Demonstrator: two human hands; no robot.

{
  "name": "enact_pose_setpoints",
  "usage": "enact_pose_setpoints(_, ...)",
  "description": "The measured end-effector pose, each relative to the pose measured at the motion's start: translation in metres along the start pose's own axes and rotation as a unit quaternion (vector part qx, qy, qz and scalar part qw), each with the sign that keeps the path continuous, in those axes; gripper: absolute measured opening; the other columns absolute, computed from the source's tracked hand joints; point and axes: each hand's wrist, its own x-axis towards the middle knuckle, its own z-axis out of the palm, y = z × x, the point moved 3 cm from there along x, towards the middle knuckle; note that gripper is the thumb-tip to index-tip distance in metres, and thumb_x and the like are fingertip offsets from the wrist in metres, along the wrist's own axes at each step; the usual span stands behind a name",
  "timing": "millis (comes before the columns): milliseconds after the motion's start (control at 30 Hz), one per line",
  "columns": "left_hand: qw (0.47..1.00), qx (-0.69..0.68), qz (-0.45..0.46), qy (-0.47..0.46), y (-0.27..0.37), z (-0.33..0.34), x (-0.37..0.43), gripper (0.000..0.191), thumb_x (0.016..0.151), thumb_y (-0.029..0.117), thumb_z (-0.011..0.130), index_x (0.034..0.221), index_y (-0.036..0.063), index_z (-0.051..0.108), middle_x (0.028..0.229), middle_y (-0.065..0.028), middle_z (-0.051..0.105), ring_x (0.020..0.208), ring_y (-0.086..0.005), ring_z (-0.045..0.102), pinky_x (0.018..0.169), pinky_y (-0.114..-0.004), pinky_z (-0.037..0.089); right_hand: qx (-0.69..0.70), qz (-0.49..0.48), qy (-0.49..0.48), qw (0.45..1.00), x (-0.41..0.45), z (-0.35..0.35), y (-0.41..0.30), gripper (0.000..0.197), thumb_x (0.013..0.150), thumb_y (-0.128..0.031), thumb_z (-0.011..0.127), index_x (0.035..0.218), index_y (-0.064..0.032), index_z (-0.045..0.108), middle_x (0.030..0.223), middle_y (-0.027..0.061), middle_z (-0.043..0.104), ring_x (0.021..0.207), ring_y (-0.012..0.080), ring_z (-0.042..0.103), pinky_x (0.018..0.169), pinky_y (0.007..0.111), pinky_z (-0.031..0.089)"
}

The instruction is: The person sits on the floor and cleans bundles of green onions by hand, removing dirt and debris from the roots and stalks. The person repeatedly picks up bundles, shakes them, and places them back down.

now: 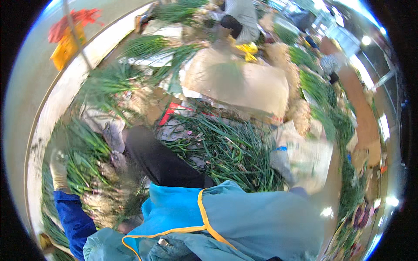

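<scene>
At the left, my left hand (59, 169), in a pale glove below a blue sleeve, reaches over the leaves of green onions (81, 156) whose pale roots point toward me. Its fingers blur into the leaves, so its grip is unclear. My right hand (281, 163), in a grey glove, is at the right edge of a loose heap of dark green onion leaves (228, 150), beside a pale printed sheet or sack (310, 156). Blur hides whether it holds anything. My black-clad leg (153, 156) stretches between the two heaps.
A large tan sheet (261, 84) lies beyond the heap, near more onion bunches (143, 45). A low white ledge (42, 124) curves along the left. Another person (238, 23) in light clothing is at the top. Further onion rows (313, 88) run along the right.
</scene>
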Motion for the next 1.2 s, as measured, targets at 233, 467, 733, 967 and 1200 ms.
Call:
enact_pose_setpoints(233,0.983,-0.099,0.002,0.156,-0.154,-0.139,-0.124,0.026,0.088,0.019,0.043,0.109,0.0057,0.05,0.101,-0.0123,0.057,0.089,-0.0258,0.056,0.078,-0.038,0.045,-0.072,-0.351,-0.056,0.932,0.074,-0.145,-0.238,0.033,0.083,-0.02,0.05,0.11,-0.0023,0.055,0.094,0.0211,0.061,0.084,0.0337,0.06,0.072,0.042,0.047)
enact_pose_setpoints(467,0.865,-0.201,-0.043,0.457,-0.229,-0.154,-0.174,0.017,0.084,0.021,0.05,0.097,0.0098,0.053,0.076,-0.0051,0.059,0.065,-0.0205,0.059,0.056,-0.03,0.048,0.178,-0.773,0.009,0.609,-0.139,-0.397,-0.746,0.042,0.085,-0.02,0.052,0.121,0.0012,0.047,0.112,0.0177,0.057,0.1,0.027,0.056,0.087,0.036,0.043)
enact_pose_setpoints(733,0.935,-0.055,0.071,0.344,-0.211,-0.057,-0.169,0.011,0.088,0.008,0.044,0.096,0.0081,0.051,0.075,-0.0035,0.058,0.061,-0.0123,0.055,0.055,-0.024,0.046,-0.19,-0.839,-0.202,0.469,-0.526,-0.225,-0.919,0.039,0.079,-0.026,0.059,0.112,-0.0059,0.055,0.115,0.0094,0.054,0.098,0.0215,0.053,0.079,0.034,0.047)
enact_pose_setpoints(967,0.928,-0.114,-0.133,0.329,-0.261,-0.011,-0.163,0.021,0.086,0.011,0.046,0.105,0.0102,0.052,0.084,-0.0039,0.059,0.067,-0.0165,0.056,0.066,-0.034,0.05,-0.083,-0.773,-0.116,0.618,-0.547,-0.109,-0.925,0.033,0.079,-0.024,0.059,0.105,-0.0039,0.058,0.104,0.0079,0.057,0.091,0.0199,0.055,0.077,0.032,0.046)
enact_pose_setpoints(1200,0.915,-0.195,-0.119,0.332,-0.283,-0.012,-0.184,0.023,0.086,0.015,0.048,0.108,0.0087,0.052,0.087,-0.0047,0.057,0.076,-0.0186,0.056,0.072,-0.037,0.048,0.144,-0.7,-0.423,0.557,-0.511,-0.184,-0.948,0.028,0.079,-0.022,0.059,0.098,-0.0019,0.061,0.093,0.0063,0.06,0.083,0.0182,0.057,0.074,0.03,0.046)
